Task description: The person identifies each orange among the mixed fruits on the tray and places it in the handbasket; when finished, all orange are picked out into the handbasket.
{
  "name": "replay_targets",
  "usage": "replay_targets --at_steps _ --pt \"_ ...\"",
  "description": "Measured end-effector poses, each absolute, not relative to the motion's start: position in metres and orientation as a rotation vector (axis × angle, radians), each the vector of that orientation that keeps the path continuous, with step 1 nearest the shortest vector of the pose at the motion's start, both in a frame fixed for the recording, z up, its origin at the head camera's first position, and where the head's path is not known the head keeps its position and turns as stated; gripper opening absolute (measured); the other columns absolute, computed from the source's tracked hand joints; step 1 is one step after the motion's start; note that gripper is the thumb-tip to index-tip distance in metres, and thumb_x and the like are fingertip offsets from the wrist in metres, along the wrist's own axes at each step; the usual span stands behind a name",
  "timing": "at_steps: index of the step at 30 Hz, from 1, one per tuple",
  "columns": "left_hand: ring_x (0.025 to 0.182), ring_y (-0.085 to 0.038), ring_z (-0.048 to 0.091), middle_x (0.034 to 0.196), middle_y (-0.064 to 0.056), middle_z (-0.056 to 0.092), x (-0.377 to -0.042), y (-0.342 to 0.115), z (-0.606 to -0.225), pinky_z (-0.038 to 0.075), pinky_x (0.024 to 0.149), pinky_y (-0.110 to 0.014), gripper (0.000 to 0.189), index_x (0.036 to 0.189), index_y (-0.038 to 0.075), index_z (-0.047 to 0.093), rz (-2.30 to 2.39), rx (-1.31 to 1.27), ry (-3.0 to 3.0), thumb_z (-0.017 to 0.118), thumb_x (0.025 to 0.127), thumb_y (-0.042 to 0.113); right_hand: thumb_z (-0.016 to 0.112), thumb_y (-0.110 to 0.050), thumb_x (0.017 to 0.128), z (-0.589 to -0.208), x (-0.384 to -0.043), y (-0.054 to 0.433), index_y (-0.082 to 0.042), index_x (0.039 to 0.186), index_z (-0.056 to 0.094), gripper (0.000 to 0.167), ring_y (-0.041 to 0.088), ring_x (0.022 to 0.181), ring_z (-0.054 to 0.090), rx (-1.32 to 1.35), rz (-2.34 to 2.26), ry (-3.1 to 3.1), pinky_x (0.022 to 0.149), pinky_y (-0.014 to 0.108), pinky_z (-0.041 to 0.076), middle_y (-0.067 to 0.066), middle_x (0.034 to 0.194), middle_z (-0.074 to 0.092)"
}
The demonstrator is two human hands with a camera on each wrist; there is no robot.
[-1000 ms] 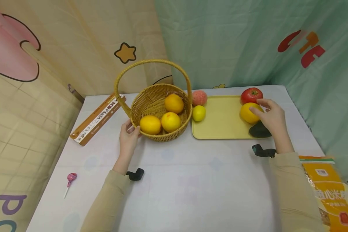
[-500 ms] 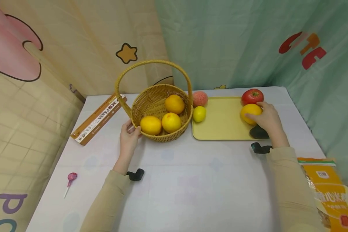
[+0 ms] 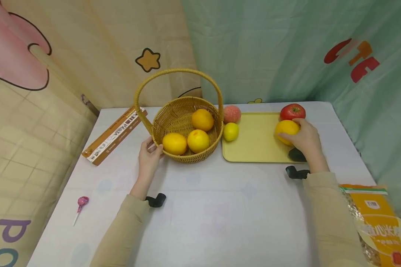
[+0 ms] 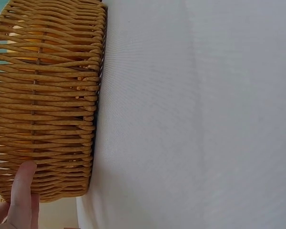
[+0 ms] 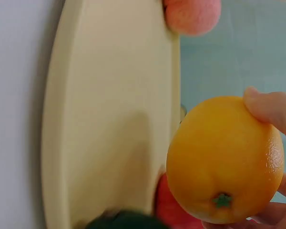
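My right hand point(image 3: 307, 139) holds an orange point(image 3: 286, 130), with thumb and fingers around its side. The right wrist view shows the orange point(image 5: 224, 160) lifted above the tray, its green stem mark visible. Below that hand lies a dark green avocado-like fruit point(image 3: 296, 155), partly hidden, with a red round fruit point(image 3: 292, 112) just behind. At the left, my left hand point(image 3: 148, 157) grips the near-left rim of a wicker basket point(image 3: 190, 158); its thumb presses on the woven wall point(image 4: 43, 119). Inside the basket sit an orange point(image 3: 202, 119) and two yellow fruits point(image 3: 175, 144).
A yellow tray point(image 3: 254, 148) stands right of the basket. A pink peach point(image 3: 232, 114) and a yellow-green fruit point(image 3: 231, 131) lie by its left end. A pasta box point(image 3: 113, 135), a lollipop point(image 3: 82, 202) and an orange food bag point(image 3: 381, 222) lie toward the table's sides.
My right hand has closed around the orange and raised it slightly, moving a little to the left. My left hand stays on the basket rim.
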State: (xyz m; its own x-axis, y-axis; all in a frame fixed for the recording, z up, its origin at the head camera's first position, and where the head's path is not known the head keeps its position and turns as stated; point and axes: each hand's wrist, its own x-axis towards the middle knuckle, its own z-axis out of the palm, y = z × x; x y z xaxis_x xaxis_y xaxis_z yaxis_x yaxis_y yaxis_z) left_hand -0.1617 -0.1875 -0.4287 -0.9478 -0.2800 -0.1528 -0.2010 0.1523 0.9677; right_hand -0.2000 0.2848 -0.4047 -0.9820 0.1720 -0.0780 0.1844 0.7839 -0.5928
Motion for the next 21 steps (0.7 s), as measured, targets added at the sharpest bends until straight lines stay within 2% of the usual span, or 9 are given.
replay_targets --at_steps 7,11,16,21 --pt "0.124 -0.026 0.053 0.150 -0.014 0.042 -0.163 -0.188 -0.428 0.058 0.076 -0.012 0.057 0.151 0.006 0.033 -1.932 0.466 -2.355 0.056 0.099 0.011 0.072 -0.054 0.083 -0.385 -0.194 0.250 -0.008 0.150 0.035 0.090 0.042 0.126 0.042 0.244 -1.264 2.902 0.111 0.060 0.039 0.022 0.149 0.043" --pt "0.125 -0.027 0.054 0.150 -0.014 0.042 -0.164 -0.189 -0.428 0.059 0.078 -0.016 0.057 0.150 0.006 0.034 -1.928 0.450 -2.359 0.057 0.098 0.012 0.075 -0.054 0.082 -0.373 -0.194 0.218 -0.013 0.150 0.037 0.088 0.037 0.129 0.042 0.173 -1.457 2.796 0.111 0.055 0.041 0.015 0.150 0.043" --pt "0.125 -0.026 0.054 0.151 -0.013 0.041 -0.164 -0.190 -0.428 0.060 0.084 -0.022 0.057 0.151 0.008 0.035 -1.936 0.452 -2.362 0.057 0.099 0.013 0.079 -0.044 0.081 -0.362 -0.195 0.170 -0.013 0.146 0.042 0.080 0.033 0.125 0.050 -0.011 -1.634 2.707 0.106 0.049 0.048 0.011 0.146 0.047" --pt "0.126 -0.026 0.053 0.152 -0.012 0.041 -0.164 -0.191 -0.430 0.059 0.087 -0.024 0.057 0.151 0.009 0.034 -1.954 0.452 -2.360 0.056 0.099 0.014 0.082 -0.030 0.081 -0.361 -0.200 0.116 -0.013 0.143 0.046 0.073 0.029 0.121 0.054 -0.221 -1.829 2.565 0.105 0.044 0.049 0.010 0.141 0.051"
